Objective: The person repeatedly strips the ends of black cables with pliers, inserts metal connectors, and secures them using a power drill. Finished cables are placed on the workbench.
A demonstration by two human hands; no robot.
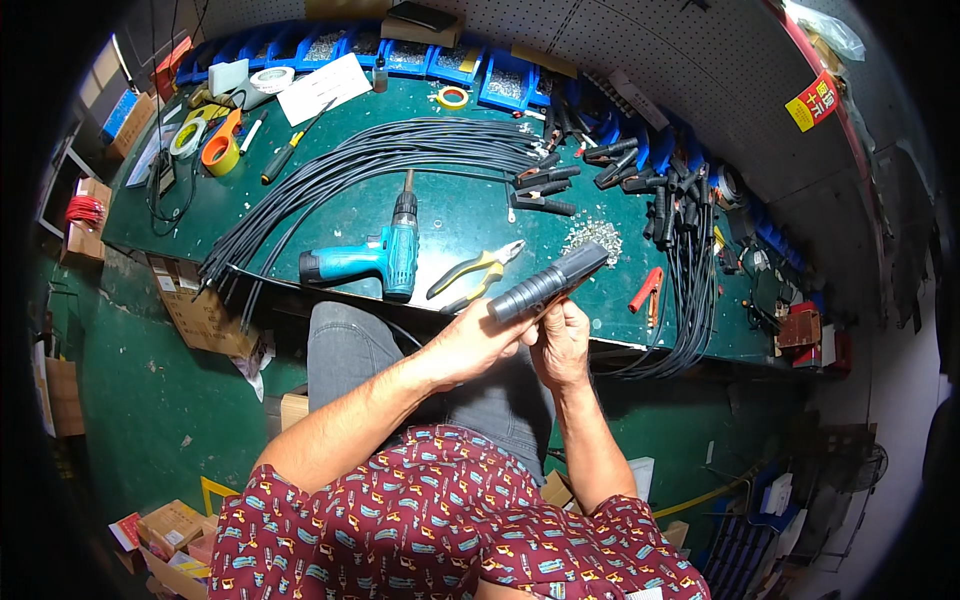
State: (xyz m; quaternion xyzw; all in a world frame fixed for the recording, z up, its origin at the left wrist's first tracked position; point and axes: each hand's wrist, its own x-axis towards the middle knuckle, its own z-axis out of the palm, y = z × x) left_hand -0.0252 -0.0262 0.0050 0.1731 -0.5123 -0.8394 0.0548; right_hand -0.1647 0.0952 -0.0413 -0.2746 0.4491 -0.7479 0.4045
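A black clamp with a ribbed handle [545,284] is held at a slant above the table's front edge. My left hand [470,342] is closed round the lower end of its handle. Close beside it, my right hand [562,348] has its fingers bent together at the clamp's underside; whatever lies between those fingertips is hidden. Just beyond my left hand lie pliers [470,272] with yellow and black grips. A teal cordless drill [398,255] rests to their left. Past the clamp's tip is a heap of small metal pieces [595,238].
A thick bundle of black cables [390,145] curves across the green table [240,190]. Black clamps with cables [685,205] crowd the right, near a red clamp [648,290]. Blue bins [505,82] line the back. A screwdriver [283,160] and tape roll [220,153] lie left.
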